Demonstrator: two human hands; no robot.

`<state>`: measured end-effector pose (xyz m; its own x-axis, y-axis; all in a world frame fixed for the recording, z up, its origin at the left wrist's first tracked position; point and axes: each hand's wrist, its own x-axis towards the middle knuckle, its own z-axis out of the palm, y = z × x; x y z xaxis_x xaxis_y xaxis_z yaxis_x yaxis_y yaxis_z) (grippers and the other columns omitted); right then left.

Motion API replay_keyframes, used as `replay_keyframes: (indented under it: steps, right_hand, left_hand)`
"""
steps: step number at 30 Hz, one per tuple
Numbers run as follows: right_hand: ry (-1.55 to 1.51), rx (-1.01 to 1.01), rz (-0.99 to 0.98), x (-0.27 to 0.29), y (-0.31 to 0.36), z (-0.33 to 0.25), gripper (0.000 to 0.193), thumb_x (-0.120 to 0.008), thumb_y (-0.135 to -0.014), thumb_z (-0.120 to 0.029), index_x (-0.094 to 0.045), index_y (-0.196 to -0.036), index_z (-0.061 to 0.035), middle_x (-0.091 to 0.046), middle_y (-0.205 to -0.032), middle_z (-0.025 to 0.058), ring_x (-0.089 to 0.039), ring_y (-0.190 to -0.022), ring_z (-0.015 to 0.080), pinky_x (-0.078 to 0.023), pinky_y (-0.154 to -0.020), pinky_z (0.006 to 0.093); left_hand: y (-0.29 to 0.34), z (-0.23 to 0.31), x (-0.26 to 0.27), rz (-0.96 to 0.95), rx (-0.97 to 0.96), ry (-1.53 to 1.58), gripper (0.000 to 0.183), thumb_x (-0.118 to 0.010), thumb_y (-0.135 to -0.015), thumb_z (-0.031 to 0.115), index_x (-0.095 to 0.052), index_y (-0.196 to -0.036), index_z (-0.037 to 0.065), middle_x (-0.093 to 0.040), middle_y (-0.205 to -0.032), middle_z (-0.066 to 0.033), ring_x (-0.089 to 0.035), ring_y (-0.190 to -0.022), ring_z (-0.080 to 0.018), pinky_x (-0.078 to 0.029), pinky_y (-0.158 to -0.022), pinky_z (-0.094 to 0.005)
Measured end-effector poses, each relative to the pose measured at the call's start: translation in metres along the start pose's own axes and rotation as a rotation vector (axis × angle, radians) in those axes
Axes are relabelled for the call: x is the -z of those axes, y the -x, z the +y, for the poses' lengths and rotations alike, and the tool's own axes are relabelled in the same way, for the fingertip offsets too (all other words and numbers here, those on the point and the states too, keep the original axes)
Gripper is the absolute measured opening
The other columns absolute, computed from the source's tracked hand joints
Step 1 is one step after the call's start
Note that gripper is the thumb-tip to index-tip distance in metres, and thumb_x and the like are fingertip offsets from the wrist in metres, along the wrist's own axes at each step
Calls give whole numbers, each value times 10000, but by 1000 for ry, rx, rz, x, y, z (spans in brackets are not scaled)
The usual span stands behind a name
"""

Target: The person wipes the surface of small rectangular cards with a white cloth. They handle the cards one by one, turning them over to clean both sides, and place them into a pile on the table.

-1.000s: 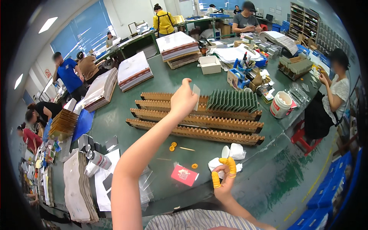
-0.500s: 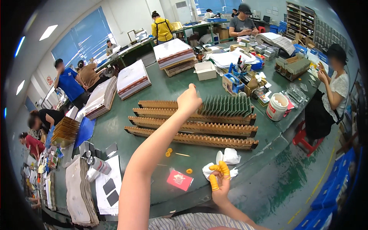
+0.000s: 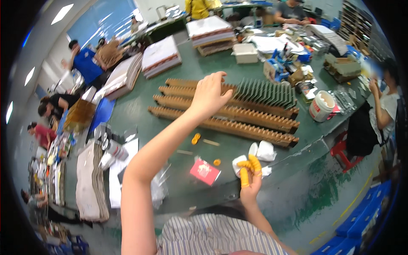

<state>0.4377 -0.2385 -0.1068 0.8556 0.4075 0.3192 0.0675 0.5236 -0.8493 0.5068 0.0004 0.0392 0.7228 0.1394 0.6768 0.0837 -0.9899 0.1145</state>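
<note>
My left hand [image 3: 210, 95] is over the wooden slotted racks [image 3: 242, 114], left of a row of thin green plates [image 3: 270, 94] standing upright in the slots. Its thumb is spread from the fingers, and nothing shows between them. Yellow finger cots [image 3: 254, 163] cover several fingertips of my right hand [image 3: 251, 183], which is low on the right at the table's near edge. Those fingers are bent around a crumpled white cloth [image 3: 239, 166]; part of the cloth is hidden behind them. Another white wad [image 3: 266, 151] and a pale oval piece [image 3: 253, 148] lie just beyond.
Near the racks lie a red packet [image 3: 205, 171], loose yellow finger cots [image 3: 196, 139] and small wooden sticks [image 3: 211, 143]. A white tub [image 3: 321, 106] stands at right. Paper stacks [image 3: 161, 57] and a white box [image 3: 245, 53] line the far side. Co-workers sit around.
My left hand, closed at the end of the green plates before, has drawn back slightly and its fingers have spread. The view has tilted downward; my right hand keeps its place by the cloth.
</note>
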Motion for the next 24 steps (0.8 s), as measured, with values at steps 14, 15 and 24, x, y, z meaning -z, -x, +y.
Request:
replay_keyframes:
  steps: [14, 15, 24]
  right_hand:
    - [120, -27, 32, -4, 0, 1, 336, -459, -948, -41, -473, -1284, -25, -591, -1018, 54, -479, -786, 73, -385, -763, 197]
    - [145, -29, 34, -3, -1, 2, 336, -459, -949, -40, -473, -1284, -26, -591, -1018, 50, -477, -787, 71, -384, -762, 195]
    - [218, 33, -52, 0, -9, 9, 332, -453, -958, -43, -473, -1290, -50, -583, -1035, 37, -512, -859, 79, -416, -815, 208]
  left_hand:
    - [284, 11, 219, -370, 795, 174, 215, -632, -822, 184, -602, -958, 20, -652, -865, -116, -639, -812, -248, -495, -735, -339]
    - [293, 10, 222, -304, 843, 221, 195, -621, -839, 117, -601, -991, -5, -653, -862, -116, -644, -820, -212, -500, -746, -314]
    - [310, -57, 172, -30, 815, 355, 212, -623, -844, 81, -591, -1038, 2, -650, -951, -88, -634, -870, -176, -496, -790, -281]
